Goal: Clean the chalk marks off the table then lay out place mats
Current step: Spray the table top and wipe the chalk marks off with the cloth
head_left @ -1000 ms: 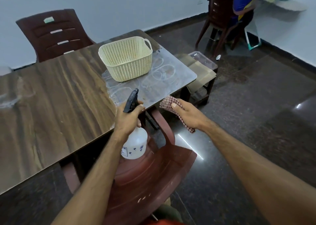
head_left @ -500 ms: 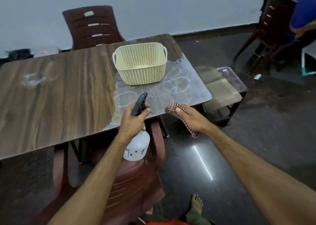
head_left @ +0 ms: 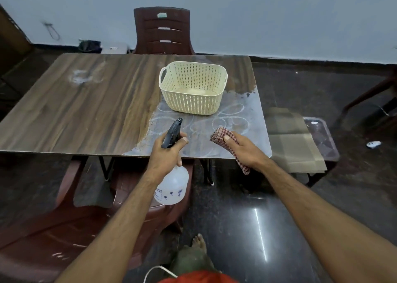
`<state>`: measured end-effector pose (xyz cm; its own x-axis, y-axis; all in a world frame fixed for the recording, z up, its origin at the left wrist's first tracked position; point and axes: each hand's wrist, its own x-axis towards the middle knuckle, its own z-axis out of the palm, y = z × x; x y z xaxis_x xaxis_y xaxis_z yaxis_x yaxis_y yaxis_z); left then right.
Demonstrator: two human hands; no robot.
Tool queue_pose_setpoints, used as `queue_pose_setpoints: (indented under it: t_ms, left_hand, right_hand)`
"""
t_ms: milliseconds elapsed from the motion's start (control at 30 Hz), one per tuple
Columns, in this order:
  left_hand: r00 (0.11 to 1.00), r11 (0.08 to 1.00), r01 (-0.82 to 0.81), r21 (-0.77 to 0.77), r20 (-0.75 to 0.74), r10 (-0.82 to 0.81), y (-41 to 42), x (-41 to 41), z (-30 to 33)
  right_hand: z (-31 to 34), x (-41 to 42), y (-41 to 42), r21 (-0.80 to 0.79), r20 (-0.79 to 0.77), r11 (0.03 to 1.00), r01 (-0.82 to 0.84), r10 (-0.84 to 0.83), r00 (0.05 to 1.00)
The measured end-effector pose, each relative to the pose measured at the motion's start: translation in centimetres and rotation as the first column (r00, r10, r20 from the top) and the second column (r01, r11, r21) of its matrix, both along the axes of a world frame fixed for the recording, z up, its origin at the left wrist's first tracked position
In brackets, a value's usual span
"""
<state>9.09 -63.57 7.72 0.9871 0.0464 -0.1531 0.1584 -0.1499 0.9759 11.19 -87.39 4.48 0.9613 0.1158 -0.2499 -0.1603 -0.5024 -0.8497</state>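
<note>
The left hand (head_left: 166, 153) grips the neck of a spray bottle (head_left: 171, 184), finger on the black trigger, nozzle aimed at the wet, grey end of the tabletop (head_left: 86, 110), probably to soften the chalk marks (head_left: 225, 121) there. The right hand (head_left: 242, 148) pinches a folded checkered cloth (head_left: 219, 135) under the thumb, just over the near edge, ready for wiping. A cream basket (head_left: 193, 89) stands on the chalk loops and, I think, must be moved aside first. A second chalk smear (head_left: 80, 78) lies far left. The place mats (head_left: 294, 140) seem to be the folded sheets on a low stand at the right, not yet laid out. A brown chair (head_left: 129, 218) is under the near edge.
</note>
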Motion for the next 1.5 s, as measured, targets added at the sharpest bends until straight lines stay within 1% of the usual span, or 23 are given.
queue_pose_setpoints:
  t_ms: [133,267,367,467,567,700,800,900,933,1033,1100,1167,1233,1333,1433,1500]
  left_hand:
    - [0.999,0.999,-0.046,-0.023,0.022,0.046,-1.0,3.3,-0.2]
    - [0.995,0.997,-0.069,-0.036,0.070,0.072,-1.5,7.7,0.9]
    - [0.987,0.995,-0.084,-0.057,0.130,0.091,-1.5,11.7,2.8]
    - [0.977,0.993,-0.109,-0.038,0.183,0.114,-1.6,16.4,4.9]
    - [0.961,0.990,-0.143,-0.015,0.238,0.143,-1.7,21.5,6.9]
    - [0.932,0.979,-0.203,-0.030,0.302,0.203,-2.3,27.9,7.5]
    - [0.914,0.961,-0.275,-0.011,0.306,0.265,-2.9,32.0,6.3]
    - [0.917,0.955,-0.290,0.057,0.302,0.260,-3.5,35.1,3.9]
    - [0.919,0.954,-0.294,0.057,0.291,0.266,-3.8,36.0,2.8]
    - [0.936,0.962,-0.269,0.035,0.244,0.253,-4.3,37.7,-0.9]
    - [0.948,0.959,-0.263,0.109,0.211,0.237,-4.4,38.3,-3.2]
    - [0.953,0.945,-0.261,0.196,0.211,0.219,-4.2,38.7,-5.0]
    - [0.957,0.943,-0.244,0.227,0.212,0.197,-3.9,39.3,-6.6]
    - [0.969,0.935,-0.216,0.282,0.183,0.169,-3.6,39.3,-8.3]
    - [0.980,0.930,-0.192,0.313,0.120,0.162,-3.6,38.7,-9.2]
    - [0.983,0.932,-0.169,0.321,0.119,0.137,-3.3,38.5,-9.4]
  right_hand:
    - [-0.4,3.6,-0.4,-0.025,-0.010,0.998,-0.050,0.050,0.999]
    - [0.8,8.1,-0.5,-0.020,-0.012,0.998,-0.068,0.067,0.998]
    - [3.1,12.5,-0.5,-0.003,0.044,0.996,-0.084,0.084,0.996]
    - [5.6,17.5,-0.2,0.024,0.086,0.996,-0.086,0.083,0.993]
    - [7.8,22.7,0.3,-0.037,0.151,0.991,-0.127,0.131,0.980]
    - [8.2,29.7,1.0,-0.186,0.159,0.959,-0.213,0.244,0.957]
    - [6.9,34.2,1.7,-0.271,0.178,0.918,-0.289,0.343,0.922]
    - [4.6,37.5,2.4,-0.333,0.150,0.878,-0.345,0.410,0.899]
    - [3.6,38.5,2.6,-0.344,0.139,0.864,-0.368,0.434,0.890]
    - [0.5,40.3,3.4,-0.424,0.116,0.787,-0.447,0.537,0.836]
    - [-1.4,41.1,3.8,-0.520,0.096,0.709,-0.477,0.603,0.792]
    - [-3.1,41.5,3.7,-0.594,0.073,0.636,-0.493,0.653,0.754]
    - [-4.5,42.0,3.6,-0.642,0.032,0.559,-0.525,0.703,0.710]
    - [-6.2,42.3,3.6,-0.714,-0.083,0.415,-0.565,0.750,0.656]
    - [-7.6,42.1,3.7,-0.729,-0.266,0.259,-0.634,0.746,0.611]
    - [-8.2,41.8,3.7,-0.695,-0.346,0.210,-0.688,0.741,0.576]
